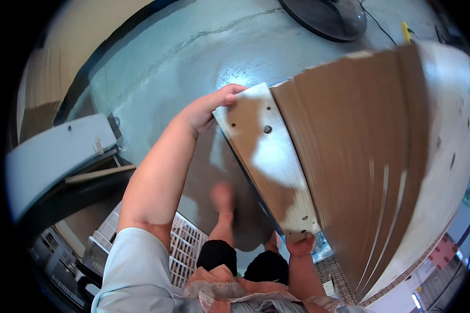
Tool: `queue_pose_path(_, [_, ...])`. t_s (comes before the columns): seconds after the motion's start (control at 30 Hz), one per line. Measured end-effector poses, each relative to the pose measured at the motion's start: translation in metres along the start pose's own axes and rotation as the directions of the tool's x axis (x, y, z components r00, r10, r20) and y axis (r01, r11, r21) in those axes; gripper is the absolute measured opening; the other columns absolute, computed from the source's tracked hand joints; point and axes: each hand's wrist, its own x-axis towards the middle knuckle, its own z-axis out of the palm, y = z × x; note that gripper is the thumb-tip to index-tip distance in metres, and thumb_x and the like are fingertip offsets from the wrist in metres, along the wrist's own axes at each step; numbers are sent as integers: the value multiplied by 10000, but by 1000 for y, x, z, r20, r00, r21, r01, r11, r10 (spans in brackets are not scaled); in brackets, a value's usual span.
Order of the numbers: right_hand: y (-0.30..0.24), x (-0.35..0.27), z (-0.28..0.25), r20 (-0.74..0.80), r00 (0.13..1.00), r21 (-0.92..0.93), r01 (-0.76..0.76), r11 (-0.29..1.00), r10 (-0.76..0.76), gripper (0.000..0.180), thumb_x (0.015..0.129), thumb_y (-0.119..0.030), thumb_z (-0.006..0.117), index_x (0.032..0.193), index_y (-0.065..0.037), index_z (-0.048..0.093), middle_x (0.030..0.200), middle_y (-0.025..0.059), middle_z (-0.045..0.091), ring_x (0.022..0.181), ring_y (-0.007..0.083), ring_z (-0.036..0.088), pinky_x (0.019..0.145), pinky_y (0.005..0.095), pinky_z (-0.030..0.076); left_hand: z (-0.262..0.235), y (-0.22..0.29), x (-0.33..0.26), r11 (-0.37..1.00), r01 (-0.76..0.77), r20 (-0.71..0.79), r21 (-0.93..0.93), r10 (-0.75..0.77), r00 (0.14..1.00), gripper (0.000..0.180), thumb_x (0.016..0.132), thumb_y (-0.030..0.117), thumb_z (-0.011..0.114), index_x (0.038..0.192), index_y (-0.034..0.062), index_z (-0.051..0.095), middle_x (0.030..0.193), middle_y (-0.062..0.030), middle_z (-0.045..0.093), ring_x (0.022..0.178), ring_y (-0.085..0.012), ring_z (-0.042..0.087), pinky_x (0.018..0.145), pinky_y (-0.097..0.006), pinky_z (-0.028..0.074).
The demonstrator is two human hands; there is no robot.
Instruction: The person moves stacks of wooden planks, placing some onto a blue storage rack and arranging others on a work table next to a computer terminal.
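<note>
A pale wooden panel (292, 193) with several drilled holes is tilted in front of me, its face partly in shadow. My left hand (211, 108) grips its far left corner, the thumb on top and the fingers wrapped round the edge. At its near corner, my right hand (301, 245) is closed on the edge; the fingers beneath are hidden. Just to the right of the panel stands a thick stack of brown boards (355, 120), seen edge-on, with a few lighter edges among them. A light panel with holes (454, 99) forms the stack's right side.
At the lower left is a white plastic basket (185, 237), beside a white curved machine part (62, 154). More stacked brown sheets (42, 78) are at the far left. A black round base (326, 21) and a yellow object (406, 32) lie beyond. Perforated metal (333, 271) shows near my right hand.
</note>
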Motion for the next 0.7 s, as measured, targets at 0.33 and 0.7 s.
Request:
queue_pose_path(0.33, [-19,1,-5,49,991,-100,-118,988,123,713,635,-182,692,1301,-109,445,1308,70,481,1224,288,431,1053,445,319,1,-36,-1,975,-196,-335,-101,152,930,713,891,599,371,1247,-11,473,1280,-129,477,1239,-222,399,1057,-365,257])
queue_pose_path(0.7, [-49,-10,13,-85,963,-254,-269,929,256,745,679,-115,659,1367,-133,373,1395,50,400,1302,260,343,1100,440,226,108,-117,-5,914,-246,-749,-321,-86,657,802,919,592,270,1424,-20,150,1473,-208,193,1377,-299,160,1115,-346,122])
